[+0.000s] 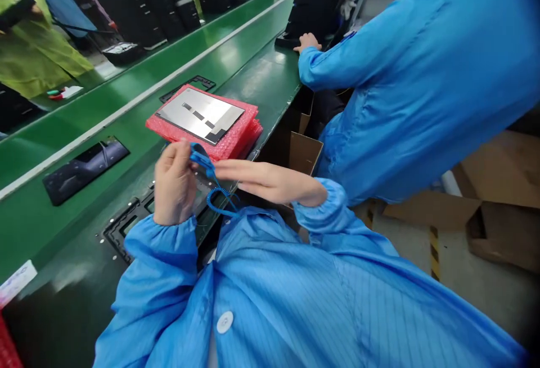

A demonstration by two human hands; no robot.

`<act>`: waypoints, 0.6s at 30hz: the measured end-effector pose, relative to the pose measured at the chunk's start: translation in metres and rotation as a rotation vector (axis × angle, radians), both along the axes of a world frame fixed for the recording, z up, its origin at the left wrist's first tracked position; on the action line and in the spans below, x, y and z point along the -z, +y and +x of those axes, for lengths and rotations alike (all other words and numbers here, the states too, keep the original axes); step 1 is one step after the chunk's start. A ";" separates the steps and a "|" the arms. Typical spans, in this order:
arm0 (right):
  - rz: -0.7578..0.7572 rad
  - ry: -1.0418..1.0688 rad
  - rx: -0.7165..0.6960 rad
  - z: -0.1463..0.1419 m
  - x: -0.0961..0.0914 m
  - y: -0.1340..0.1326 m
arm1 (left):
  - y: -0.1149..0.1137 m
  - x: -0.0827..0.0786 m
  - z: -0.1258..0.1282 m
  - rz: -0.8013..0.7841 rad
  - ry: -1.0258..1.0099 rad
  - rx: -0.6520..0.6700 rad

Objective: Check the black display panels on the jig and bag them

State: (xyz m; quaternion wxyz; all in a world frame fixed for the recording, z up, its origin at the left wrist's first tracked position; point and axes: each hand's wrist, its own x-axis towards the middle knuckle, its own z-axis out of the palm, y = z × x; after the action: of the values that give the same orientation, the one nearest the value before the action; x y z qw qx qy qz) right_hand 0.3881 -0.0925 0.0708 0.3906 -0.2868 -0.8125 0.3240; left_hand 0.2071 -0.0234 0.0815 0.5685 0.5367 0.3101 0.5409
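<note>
My left hand (174, 183) is closed in a pinch on a blue wrist strap (199, 157), whose coiled blue cord (217, 201) hangs below it. My right hand (270, 181) lies flat with fingers stretched out toward the strap, its fingertips close to the strap's band. Both arms wear blue striped sleeves. Under my hands lies a black frame (126, 225) on the green bench. Just beyond sits a silver panel (201, 115) on a stack of pink bubble wrap (236, 138).
A dark screen (84, 169) lies on the green conveyor belt (50, 154). A co-worker in a blue coat (413, 92) stands at the right, a hand (307, 43) on the bench. Cardboard boxes (498, 210) sit on the floor. People in yellow-green coats (37, 47) work across the belt.
</note>
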 end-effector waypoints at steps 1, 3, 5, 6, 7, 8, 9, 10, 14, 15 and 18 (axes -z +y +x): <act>0.015 0.040 0.046 0.002 0.004 -0.012 | -0.003 0.001 0.000 0.046 0.039 -0.030; 0.014 0.182 0.302 0.001 0.017 -0.029 | -0.015 0.002 0.007 0.122 0.226 0.042; -0.083 0.263 0.312 -0.003 0.037 -0.034 | -0.032 0.006 0.019 0.157 0.452 0.219; -0.177 0.300 0.266 -0.002 0.048 -0.034 | -0.039 0.009 0.024 0.167 0.534 0.304; -0.292 0.351 0.226 0.002 0.059 -0.032 | -0.045 0.012 0.029 0.178 0.594 0.368; -0.415 0.396 0.177 0.010 0.070 -0.031 | -0.049 0.015 0.031 0.199 0.637 0.392; -0.536 0.474 0.145 0.023 0.081 -0.029 | -0.051 0.018 0.029 0.222 0.673 0.389; -0.661 0.614 0.143 0.038 0.092 -0.027 | -0.052 0.021 0.025 0.242 0.708 0.374; -1.104 1.248 0.604 0.104 0.138 -0.011 | -0.045 0.036 -0.017 0.211 0.873 0.315; -1.105 1.284 0.658 0.112 0.149 -0.003 | -0.044 0.041 -0.030 0.174 0.904 0.288; -1.148 1.336 0.768 0.105 0.174 0.032 | -0.043 0.058 -0.065 0.115 0.967 0.156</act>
State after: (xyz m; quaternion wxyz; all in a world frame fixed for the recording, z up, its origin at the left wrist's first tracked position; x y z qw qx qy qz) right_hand 0.4934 -0.0604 -0.1028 0.6525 -0.4372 0.0099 0.6189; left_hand 0.1425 -0.0665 0.0239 0.3678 0.7785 0.4668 0.2019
